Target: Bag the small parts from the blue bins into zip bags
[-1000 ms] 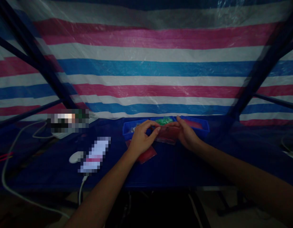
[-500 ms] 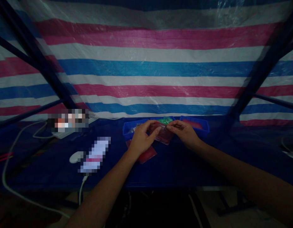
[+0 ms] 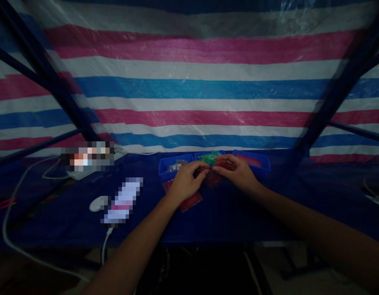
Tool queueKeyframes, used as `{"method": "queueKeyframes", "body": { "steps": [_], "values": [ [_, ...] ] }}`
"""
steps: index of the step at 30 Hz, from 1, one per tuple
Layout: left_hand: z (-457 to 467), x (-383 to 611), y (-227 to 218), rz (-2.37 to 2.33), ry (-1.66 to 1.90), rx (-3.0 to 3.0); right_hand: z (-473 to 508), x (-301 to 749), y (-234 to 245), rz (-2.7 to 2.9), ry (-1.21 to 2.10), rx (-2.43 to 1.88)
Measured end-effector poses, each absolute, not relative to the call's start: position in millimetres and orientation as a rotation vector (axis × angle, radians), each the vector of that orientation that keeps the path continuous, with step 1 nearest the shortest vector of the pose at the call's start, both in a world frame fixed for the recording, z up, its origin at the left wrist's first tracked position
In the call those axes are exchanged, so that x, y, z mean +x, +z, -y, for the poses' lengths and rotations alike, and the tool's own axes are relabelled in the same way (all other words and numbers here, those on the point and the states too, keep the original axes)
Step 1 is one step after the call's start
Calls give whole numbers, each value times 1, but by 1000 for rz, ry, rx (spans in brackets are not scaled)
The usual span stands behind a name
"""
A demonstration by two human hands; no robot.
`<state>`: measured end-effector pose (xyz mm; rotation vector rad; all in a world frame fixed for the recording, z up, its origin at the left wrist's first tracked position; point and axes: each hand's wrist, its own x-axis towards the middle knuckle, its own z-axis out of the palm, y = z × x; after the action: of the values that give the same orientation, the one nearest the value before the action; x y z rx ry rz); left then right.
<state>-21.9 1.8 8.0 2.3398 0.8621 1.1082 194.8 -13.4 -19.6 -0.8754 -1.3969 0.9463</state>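
Both hands meet over the blue table at a small clear-and-red plastic bag [image 3: 213, 179], dim and partly hidden by the fingers. My left hand [image 3: 186, 180] pinches its upper left edge between thumb and fingers. My right hand [image 3: 238, 174] pinches the upper right edge, its other fingers curled. Beneath the left hand lie flat red plastic bags [image 3: 191, 201]. Just behind stand three blue bins: the left bin [image 3: 161, 167] holds small silvery pieces [image 3: 177, 164], the middle bin [image 3: 197, 155] green pieces [image 3: 211, 157], and the right bin [image 3: 266, 164] red material [image 3: 249, 160].
On the left of the table [image 3: 238, 221] are a blurred-out phone [image 3: 123, 200] with a white cable [image 3: 106, 243], a white round object [image 3: 98, 203] and a power strip [image 3: 82, 174]. A striped plastic sheet [image 3: 201, 88] hangs behind, between dark metal posts [image 3: 327, 96].
My hands have drawn closer together at the bag's upper edge. The bag has tipped and now shows less of its face; more of the silvery pieces in the left bin is visible.
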Motion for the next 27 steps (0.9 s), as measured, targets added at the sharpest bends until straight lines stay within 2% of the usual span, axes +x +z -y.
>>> {"method": "queueKeyframes", "body": {
  "steps": [6, 14, 27],
  "values": [
    [-8, -23, 2, -852, 1208, 2082, 8, 199, -19, 1307, 922, -839],
    [-6, -23, 1, -874, 1126, 2193, 7, 197, -24, 1373, 951, -878],
    [-9, -23, 0, -935, 1192, 2171, 10, 197, -20, 1361, 937, -884]
  ]
}}
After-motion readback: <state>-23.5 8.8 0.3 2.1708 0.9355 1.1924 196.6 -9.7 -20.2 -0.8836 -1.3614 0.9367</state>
